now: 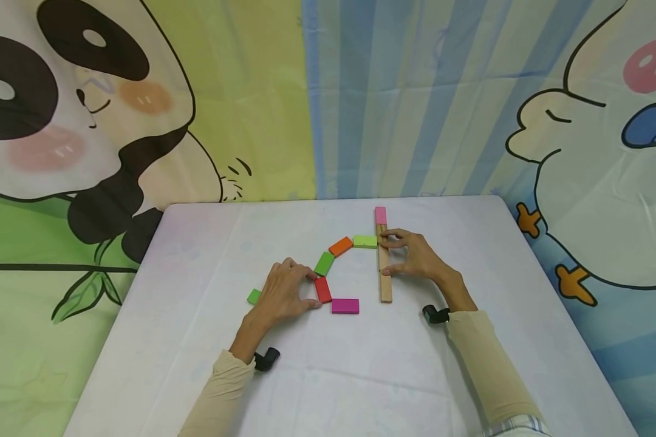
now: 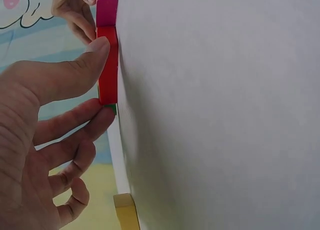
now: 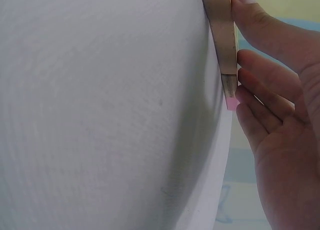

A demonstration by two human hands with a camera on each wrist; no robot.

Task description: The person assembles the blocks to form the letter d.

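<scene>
Several small coloured blocks form a bent line on the white table. My left hand (image 1: 284,290) pinches the red block (image 1: 323,290) at its ends between thumb and forefinger; the other fingers curl beside it. A magenta block (image 1: 345,306) lies at the red one's near end, and a green block (image 1: 324,264) at its far end. From there an orange block (image 1: 341,246) and a lime block (image 1: 365,241) lead right to a straight wooden row (image 1: 385,288), topped by a pink block (image 1: 380,215). My right hand (image 1: 418,255) touches that row with extended fingers and thumb.
Left of my left hand, partly behind it, lies another green block (image 1: 254,296). A yellowish block (image 2: 127,212) shows low in the left wrist view. The white table (image 1: 350,388) ends at the back against a printed cartoon cloth (image 1: 262,91). Black wrist cameras (image 1: 266,359) sit under both wrists.
</scene>
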